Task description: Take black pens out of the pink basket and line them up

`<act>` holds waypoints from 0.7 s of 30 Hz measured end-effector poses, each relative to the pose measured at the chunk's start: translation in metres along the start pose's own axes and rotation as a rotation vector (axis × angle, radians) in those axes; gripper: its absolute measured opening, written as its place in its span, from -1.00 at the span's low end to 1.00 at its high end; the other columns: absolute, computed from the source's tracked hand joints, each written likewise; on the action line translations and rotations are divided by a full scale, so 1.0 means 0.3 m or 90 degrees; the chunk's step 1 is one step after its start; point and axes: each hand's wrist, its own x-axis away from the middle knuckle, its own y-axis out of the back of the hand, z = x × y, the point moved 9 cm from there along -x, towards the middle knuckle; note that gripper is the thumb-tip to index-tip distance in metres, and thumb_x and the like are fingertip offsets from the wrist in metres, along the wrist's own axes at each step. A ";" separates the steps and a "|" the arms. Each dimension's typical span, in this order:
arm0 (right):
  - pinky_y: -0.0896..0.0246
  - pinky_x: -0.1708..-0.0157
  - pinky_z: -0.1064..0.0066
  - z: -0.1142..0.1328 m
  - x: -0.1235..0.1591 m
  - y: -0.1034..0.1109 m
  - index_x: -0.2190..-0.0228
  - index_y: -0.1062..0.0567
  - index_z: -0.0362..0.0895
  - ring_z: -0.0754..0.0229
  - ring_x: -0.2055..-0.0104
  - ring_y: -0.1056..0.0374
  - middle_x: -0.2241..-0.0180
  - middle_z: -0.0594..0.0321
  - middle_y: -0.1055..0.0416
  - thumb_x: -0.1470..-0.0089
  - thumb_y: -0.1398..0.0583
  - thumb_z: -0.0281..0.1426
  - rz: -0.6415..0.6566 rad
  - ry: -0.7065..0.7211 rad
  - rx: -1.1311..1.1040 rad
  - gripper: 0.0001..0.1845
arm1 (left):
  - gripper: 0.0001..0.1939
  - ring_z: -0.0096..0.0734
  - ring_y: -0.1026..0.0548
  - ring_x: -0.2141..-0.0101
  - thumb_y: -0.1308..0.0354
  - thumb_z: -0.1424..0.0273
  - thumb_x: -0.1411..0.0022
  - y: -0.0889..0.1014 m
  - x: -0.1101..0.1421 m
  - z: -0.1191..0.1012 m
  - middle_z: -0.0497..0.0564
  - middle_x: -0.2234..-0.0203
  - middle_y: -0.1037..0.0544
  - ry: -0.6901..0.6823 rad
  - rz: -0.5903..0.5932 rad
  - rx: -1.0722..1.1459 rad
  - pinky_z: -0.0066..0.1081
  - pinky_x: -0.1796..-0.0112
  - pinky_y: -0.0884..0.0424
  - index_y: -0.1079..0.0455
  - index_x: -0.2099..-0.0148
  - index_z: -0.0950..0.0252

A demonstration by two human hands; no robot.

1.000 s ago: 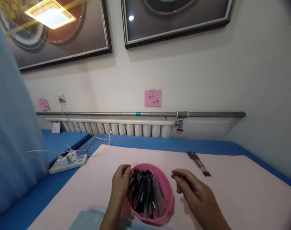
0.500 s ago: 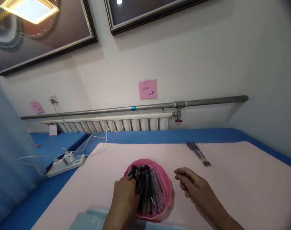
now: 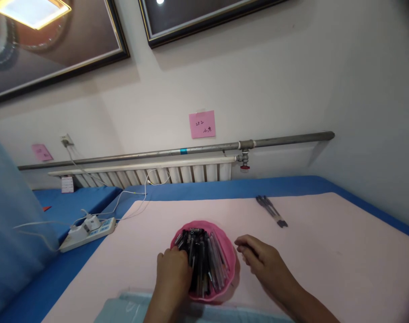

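Observation:
A pink scalloped basket [image 3: 232, 264] holds many black pens and clear pen tubes [image 3: 216, 262]. My left hand [image 3: 173, 273] rests over the basket's left side, its fingers curled down against the black pens [image 3: 199, 258]. The fingertips are hidden, so what they grip does not show. To the right of the rim, my right hand [image 3: 263, 260] hovers with fingers bent and close together. A dark gap shows between its thumb and fingers; I cannot make out anything held there. Farther back on the right lies a small bundle of dark pens [image 3: 271, 211].
Pink paper [image 3: 325, 251] covers the blue table [image 3: 285, 184]. A light blue plastic bag [image 3: 124, 309] lies at the front edge. At the left sit a power strip [image 3: 103, 229] with white cables and a blue curtain [image 3: 12, 233]. A radiator [image 3: 191, 174] runs behind.
The view has shifted slightly, so the scene sits a little to the left. My right hand has come a bit nearer the basket, while the left hand stays at its left side.

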 end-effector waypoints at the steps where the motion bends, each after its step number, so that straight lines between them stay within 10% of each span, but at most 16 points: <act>1: -0.15 0.57 0.50 0.002 0.001 -0.001 0.42 -0.40 -0.06 0.25 0.49 -0.31 0.47 0.30 -0.44 -0.03 0.01 -0.34 0.003 0.002 0.006 -0.80 | -0.71 0.02 -0.45 0.23 0.02 0.53 0.03 -0.001 0.001 -0.002 0.31 0.31 -0.53 -0.004 0.002 -0.005 -0.12 0.24 -0.22 -0.49 0.29 0.38; 14: -0.23 0.34 0.40 0.046 0.004 -0.029 0.38 -0.43 -0.08 0.18 0.34 -0.36 0.37 0.23 -0.47 -0.08 0.00 -0.38 0.046 0.099 0.064 -0.79 | -0.72 -0.03 -0.44 0.24 0.02 0.43 0.00 0.012 -0.010 0.027 0.28 0.28 -0.52 0.071 -0.034 -0.008 -0.18 0.24 -0.23 -0.45 0.27 0.39; 21: -0.21 0.32 0.40 0.072 0.021 -0.062 0.34 -0.41 -0.08 0.20 0.33 -0.34 0.37 0.25 -0.42 -0.12 0.03 -0.42 0.072 0.144 0.079 -0.79 | -0.84 -0.34 -0.45 0.42 0.04 0.43 -0.02 0.007 -0.019 0.056 0.04 0.48 -0.52 0.082 -0.035 0.241 -0.43 0.43 -0.20 -0.35 0.35 0.30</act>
